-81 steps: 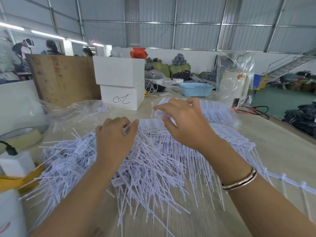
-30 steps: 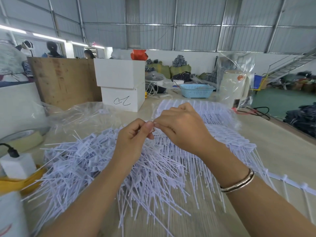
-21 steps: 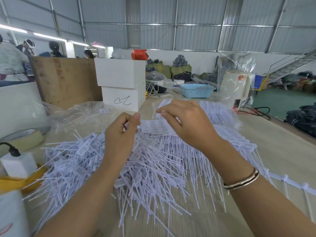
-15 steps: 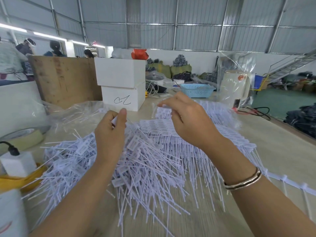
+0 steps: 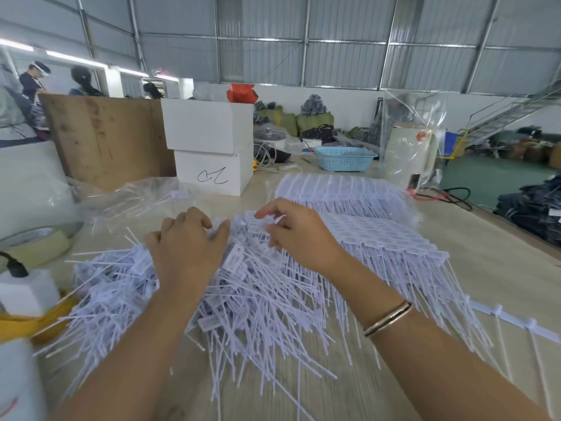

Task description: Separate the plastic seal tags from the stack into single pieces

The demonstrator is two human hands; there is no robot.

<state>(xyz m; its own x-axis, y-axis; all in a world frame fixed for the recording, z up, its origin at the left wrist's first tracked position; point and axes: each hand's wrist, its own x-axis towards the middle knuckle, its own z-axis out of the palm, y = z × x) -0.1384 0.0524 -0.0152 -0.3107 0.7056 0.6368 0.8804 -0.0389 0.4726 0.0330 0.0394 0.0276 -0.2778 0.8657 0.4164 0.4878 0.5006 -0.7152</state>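
While my right hand [image 5: 299,235] pinches at the flat head of a tag on the near-left corner of the joined stack [image 5: 373,235], my left hand [image 5: 185,253] sits with curled fingers over the top of the loose pile [image 5: 230,302]. I cannot tell whether the left fingers are holding a tag or only resting on the heap, because the fingertips are turned away from me and buried in white plastic.

That stack lies toward the middle of the table [image 5: 501,287], its rows of label heads facing away from me and its long tails fanning toward the near edge. A second layer of joined tags [image 5: 343,192] sits just behind it, toward the far edge. My separated singles are heaped to the left of the stack, spreading toward the table's near-left side.

These tags look very light, thin and springy; their tails are narrow and flexible, so I judge that pulling on a tail would only bend it or drag neighbours along. Each flat head is the stiffest and widest part, so that is where I want my pinch, close to the joint with the next head. Smooth plastic may slip, so a firm fingertip grip and a short twist should snap one free.
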